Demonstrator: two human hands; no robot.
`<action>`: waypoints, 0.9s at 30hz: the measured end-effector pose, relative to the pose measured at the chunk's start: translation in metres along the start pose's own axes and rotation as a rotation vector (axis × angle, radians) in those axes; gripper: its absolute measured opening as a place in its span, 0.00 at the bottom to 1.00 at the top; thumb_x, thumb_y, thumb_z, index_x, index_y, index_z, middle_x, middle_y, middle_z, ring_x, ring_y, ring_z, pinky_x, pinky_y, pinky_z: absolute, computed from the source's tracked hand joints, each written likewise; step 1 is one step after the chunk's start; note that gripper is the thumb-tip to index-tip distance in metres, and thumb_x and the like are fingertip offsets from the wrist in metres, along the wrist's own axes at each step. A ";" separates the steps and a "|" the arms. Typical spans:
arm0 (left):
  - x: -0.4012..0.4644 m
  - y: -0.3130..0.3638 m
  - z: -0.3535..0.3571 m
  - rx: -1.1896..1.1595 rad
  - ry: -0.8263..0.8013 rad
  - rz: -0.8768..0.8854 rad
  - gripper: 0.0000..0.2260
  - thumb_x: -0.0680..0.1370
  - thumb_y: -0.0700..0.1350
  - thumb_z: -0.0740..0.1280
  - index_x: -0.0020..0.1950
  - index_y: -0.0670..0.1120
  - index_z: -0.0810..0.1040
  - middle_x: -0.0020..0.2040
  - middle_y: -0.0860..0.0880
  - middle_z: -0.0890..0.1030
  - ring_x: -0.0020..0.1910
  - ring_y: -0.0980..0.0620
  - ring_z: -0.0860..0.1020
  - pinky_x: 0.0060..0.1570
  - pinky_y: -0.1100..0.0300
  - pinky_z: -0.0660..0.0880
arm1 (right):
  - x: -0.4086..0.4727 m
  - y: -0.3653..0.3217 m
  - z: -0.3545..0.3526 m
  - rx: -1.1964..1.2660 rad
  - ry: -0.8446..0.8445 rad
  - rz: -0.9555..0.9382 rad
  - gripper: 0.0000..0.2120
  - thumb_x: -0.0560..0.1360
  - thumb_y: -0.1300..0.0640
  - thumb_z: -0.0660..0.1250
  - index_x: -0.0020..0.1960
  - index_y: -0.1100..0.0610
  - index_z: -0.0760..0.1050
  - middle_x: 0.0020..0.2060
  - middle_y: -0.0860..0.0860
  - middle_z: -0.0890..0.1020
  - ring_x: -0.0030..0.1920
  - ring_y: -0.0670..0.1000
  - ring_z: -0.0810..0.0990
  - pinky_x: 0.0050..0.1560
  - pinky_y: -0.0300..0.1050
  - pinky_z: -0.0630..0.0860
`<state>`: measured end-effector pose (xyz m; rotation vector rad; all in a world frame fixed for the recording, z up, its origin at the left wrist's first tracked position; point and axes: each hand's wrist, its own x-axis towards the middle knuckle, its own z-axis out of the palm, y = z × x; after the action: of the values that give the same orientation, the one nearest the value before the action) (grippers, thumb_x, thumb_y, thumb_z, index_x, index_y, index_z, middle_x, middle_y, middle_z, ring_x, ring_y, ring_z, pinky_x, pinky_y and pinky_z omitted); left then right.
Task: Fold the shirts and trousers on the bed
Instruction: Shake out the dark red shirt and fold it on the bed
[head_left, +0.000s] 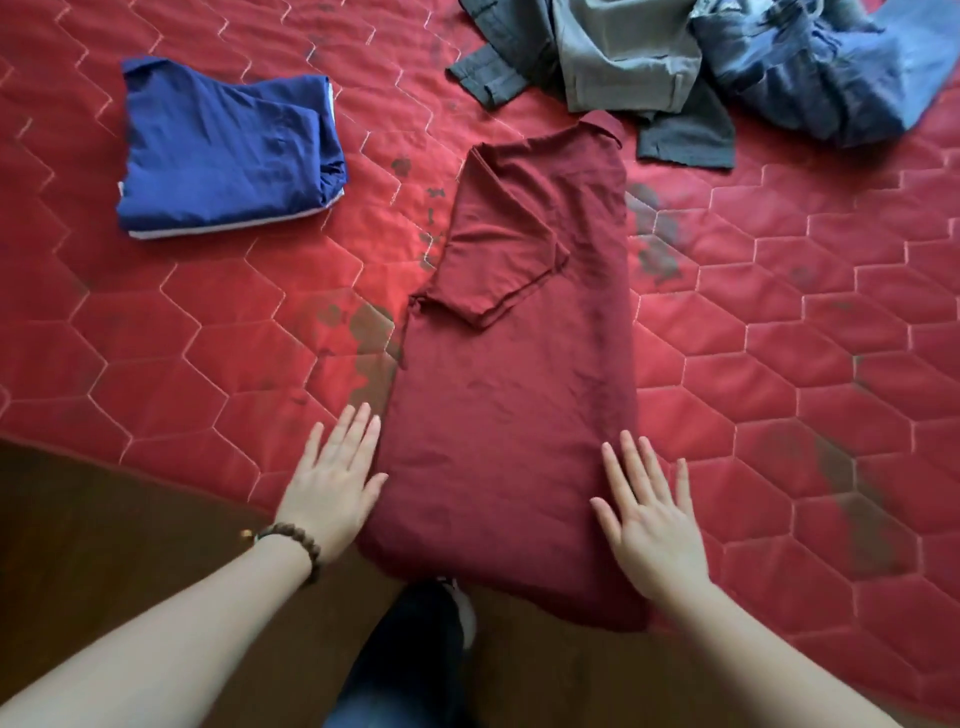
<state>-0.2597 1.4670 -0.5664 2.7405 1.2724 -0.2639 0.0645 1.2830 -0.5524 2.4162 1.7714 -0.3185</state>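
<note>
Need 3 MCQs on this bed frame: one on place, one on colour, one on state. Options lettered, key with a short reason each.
1. Where does the folded blue garment lie relative to the maroon shirt?
A. On top of it
B. To its left, apart from it
C. Under the pile of unfolded clothes

2. What colour is the quilted bed cover?
A. Red
B. Green
C. White

3. How are the two hands set?
A. Both clenched into fists
B. One pinching a sleeve in the air
C. Both flat with straight fingers at the shirt's near end

Key: B, bare cover shows between the blue garment and the shirt. A, the cover is red with pale hexagon stitching. C, the left hand lies at the shirt's left edge and the right hand on its right side, fingers spread; the pile of unfolded clothes lies untouched.
</note>
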 end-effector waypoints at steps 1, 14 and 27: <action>-0.012 0.002 0.001 0.004 0.034 0.021 0.27 0.77 0.47 0.52 0.76 0.41 0.61 0.76 0.43 0.62 0.76 0.46 0.56 0.73 0.47 0.50 | -0.014 0.007 -0.001 0.010 0.004 0.005 0.29 0.79 0.43 0.49 0.78 0.51 0.53 0.77 0.51 0.55 0.77 0.52 0.51 0.74 0.61 0.48; -0.056 0.029 0.026 0.137 0.082 0.400 0.48 0.63 0.29 0.64 0.78 0.51 0.49 0.79 0.50 0.44 0.78 0.47 0.47 0.69 0.45 0.56 | -0.094 0.019 0.018 -0.147 -0.086 -0.346 0.49 0.62 0.58 0.68 0.78 0.46 0.49 0.78 0.52 0.52 0.78 0.55 0.50 0.71 0.68 0.51; -0.041 0.041 -0.003 -0.003 0.090 0.367 0.26 0.68 0.39 0.52 0.59 0.52 0.81 0.57 0.50 0.83 0.55 0.45 0.81 0.61 0.44 0.63 | -0.086 -0.006 0.017 0.101 0.071 -0.273 0.10 0.65 0.60 0.74 0.45 0.53 0.77 0.64 0.54 0.77 0.67 0.59 0.73 0.69 0.71 0.56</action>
<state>-0.2542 1.4109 -0.5537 2.9397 0.7583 -0.1043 0.0319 1.2015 -0.5474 2.2743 2.1709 -0.3622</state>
